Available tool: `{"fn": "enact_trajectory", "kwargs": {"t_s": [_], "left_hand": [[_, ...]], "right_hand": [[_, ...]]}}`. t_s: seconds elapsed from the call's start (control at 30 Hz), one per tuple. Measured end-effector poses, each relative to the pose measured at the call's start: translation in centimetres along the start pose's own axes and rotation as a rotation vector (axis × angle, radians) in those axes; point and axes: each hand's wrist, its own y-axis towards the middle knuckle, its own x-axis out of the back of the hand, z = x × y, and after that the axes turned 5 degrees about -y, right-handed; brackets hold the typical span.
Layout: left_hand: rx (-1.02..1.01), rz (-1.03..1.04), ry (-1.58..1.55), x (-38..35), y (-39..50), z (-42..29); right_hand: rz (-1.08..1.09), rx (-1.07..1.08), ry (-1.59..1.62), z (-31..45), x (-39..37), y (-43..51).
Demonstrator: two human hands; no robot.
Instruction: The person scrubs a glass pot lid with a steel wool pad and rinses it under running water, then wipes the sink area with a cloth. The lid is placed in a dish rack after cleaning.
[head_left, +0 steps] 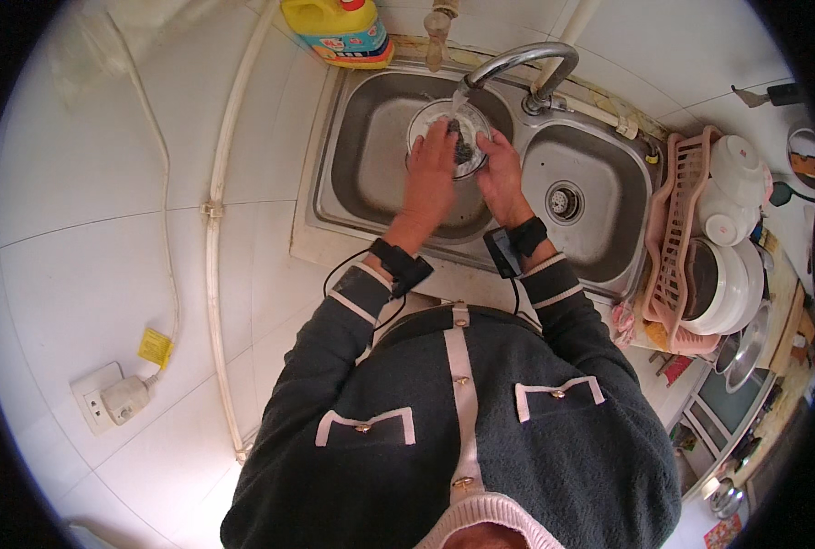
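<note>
A clear bowl [477,117], apparently glass, is held in the left basin of a steel double sink [366,144]. Water from the curved chrome faucet [517,51] runs down into it. Inside sits a dark clump [461,152]; whether it is food or a scrubber I cannot tell. My right hand [502,171] grips the bowl's right rim, thumb and fingers at its edge. My left hand [431,168], blurred, reaches over the bowl's left side with its fingers against the dark clump. Its palm side is hidden, so its grip is unclear.
A yellow detergent jug [338,31] stands behind the left basin. The right basin [586,165] has a drain strainer [564,202]. To the right, a pink dish rack [678,226] holds white bowls [723,206]. A white pipe [218,192] runs along the tiled wall.
</note>
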Motion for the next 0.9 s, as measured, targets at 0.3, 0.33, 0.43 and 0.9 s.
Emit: {"fn": "enact_trajectory", "kwargs": {"t_s": [0.3, 0.33, 0.43, 0.9], "left_hand": [[0.575, -0.071, -0.730, 2.3, 1.3, 3.4], [0.514, -0.120, -0.665, 2.3, 1.1, 3.0], [0.300, -0.182, -0.513, 2.2, 0.4, 1.7], [-0.140, 0.051, -0.365, 2.0, -2.4, 0.1]], "right_hand": [[-0.069, 0.115, -0.131, -1.7, 1.3, 2.2], [-0.066, 0.140, -0.156, -1.9, 0.8, 2.4], [-0.007, 0.117, -0.335, -1.7, -0.3, 1.9], [0.326, -0.203, 0.074, 2.0, 2.5, 3.9]]}}
